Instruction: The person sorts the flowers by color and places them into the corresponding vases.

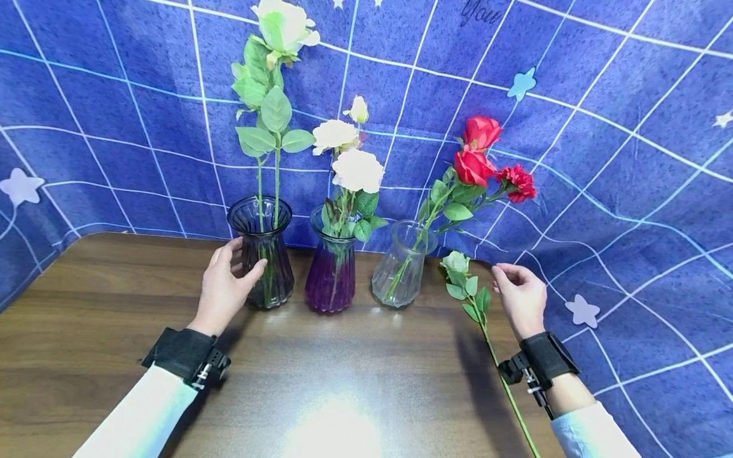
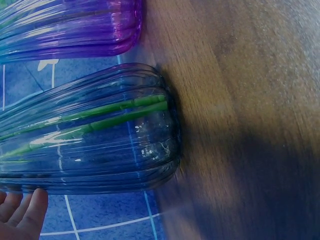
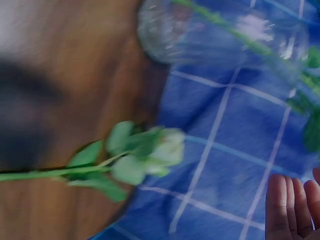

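Observation:
My left hand (image 1: 223, 286) is at the dark glass vase (image 1: 272, 267), fingers beside its left side and thumb across its front. In the left wrist view the fingertips (image 2: 37, 202) are right at the vase's side; two green stems (image 2: 120, 112) show through the glass. That vase holds a tall white rose (image 1: 283, 28) with green leaves. My right hand (image 1: 522, 299) hovers right of a pale rose (image 1: 457, 262) lying on the table, its long stem (image 1: 504, 381) running toward the front edge. Nothing shows between the right hand's loosely bent fingers.
A purple vase (image 1: 330, 286) with white flowers (image 1: 357, 170) stands in the middle. Right of it, a clear vase (image 1: 397, 280) holds red flowers (image 1: 474, 166) leaning right. A blue gridded cloth (image 1: 143, 114) hangs behind the wooden table (image 1: 258, 394).

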`<state>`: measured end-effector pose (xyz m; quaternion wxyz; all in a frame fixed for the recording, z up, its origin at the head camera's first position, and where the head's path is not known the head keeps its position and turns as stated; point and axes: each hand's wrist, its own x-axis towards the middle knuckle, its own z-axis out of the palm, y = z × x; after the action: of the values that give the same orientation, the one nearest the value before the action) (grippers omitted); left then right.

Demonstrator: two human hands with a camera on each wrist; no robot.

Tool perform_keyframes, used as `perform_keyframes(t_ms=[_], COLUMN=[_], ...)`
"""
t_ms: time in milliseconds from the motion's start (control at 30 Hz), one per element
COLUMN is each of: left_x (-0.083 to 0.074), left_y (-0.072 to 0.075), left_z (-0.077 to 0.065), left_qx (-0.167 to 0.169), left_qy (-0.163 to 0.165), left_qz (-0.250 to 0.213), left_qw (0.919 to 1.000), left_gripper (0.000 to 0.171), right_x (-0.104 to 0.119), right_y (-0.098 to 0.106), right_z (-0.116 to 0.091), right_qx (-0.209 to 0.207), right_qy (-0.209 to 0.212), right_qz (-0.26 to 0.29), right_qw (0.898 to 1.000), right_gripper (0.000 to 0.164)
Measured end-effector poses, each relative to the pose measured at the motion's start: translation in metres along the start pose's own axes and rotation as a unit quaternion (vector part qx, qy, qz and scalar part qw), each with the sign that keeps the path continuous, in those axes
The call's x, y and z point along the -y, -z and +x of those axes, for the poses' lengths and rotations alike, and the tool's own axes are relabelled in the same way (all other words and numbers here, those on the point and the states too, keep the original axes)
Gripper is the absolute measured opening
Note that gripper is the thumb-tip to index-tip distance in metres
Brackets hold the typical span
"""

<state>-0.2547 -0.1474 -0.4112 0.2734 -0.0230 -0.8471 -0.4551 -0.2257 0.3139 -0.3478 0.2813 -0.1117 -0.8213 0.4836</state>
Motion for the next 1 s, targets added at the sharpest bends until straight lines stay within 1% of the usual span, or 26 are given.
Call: perform_keyframes(t_ms=[100,300,433,567,700,833,933,1000], left_x=[0.000,0.001,0.001,-0.001,-0.002,-0.001,0.000,0.000], left_y=[0.001,0.001,0.000,0.001,0.001,0.000,-0.001,-0.001], left_z=[0.000,0.000,0.000,0.001,0.001,0.001,0.000,0.000], left_qx=[-0.001,-0.001,0.001,0.002,0.001,0.000,-0.002,-0.002], left_qy=[0.001,0.004,0.005,0.008,0.009,0.005,0.005,0.005], left_qz=[0.001,0.000,-0.001,0.002,0.000,0.001,0.003,0.004], left_qw=[1.0000,1.0000,1.0000,1.0000,1.0000,1.0000,1.0000,1.0000], left_gripper=[0.056,0.056,0.056,0.057,0.056,0.057,0.057,0.057], right_x=[-0.016,-0.046,-0.064,-0.080,-0.095,-0.107,-0.113,-0.115], right_y=[0.004,0.010,0.014,0.017,0.019,0.021,0.020,0.019], right_z=[-0.003,-0.012,-0.021,-0.025,-0.026,-0.027,-0.027,-0.027], right_qx=[0.002,0.033,0.066,0.107,0.148,0.167,0.180,0.188], right_qy=[-0.017,-0.059,-0.097,-0.121,-0.133,-0.148,-0.143,-0.133], right_qz=[-0.032,-0.080,-0.105,-0.130,-0.150,-0.165,-0.181,-0.205], right_qw=[0.999,0.994,0.988,0.978,0.969,0.961,0.956,0.951], right_gripper=[0.025,0.028,0.030,0.033,0.033,0.032,0.033,0.033])
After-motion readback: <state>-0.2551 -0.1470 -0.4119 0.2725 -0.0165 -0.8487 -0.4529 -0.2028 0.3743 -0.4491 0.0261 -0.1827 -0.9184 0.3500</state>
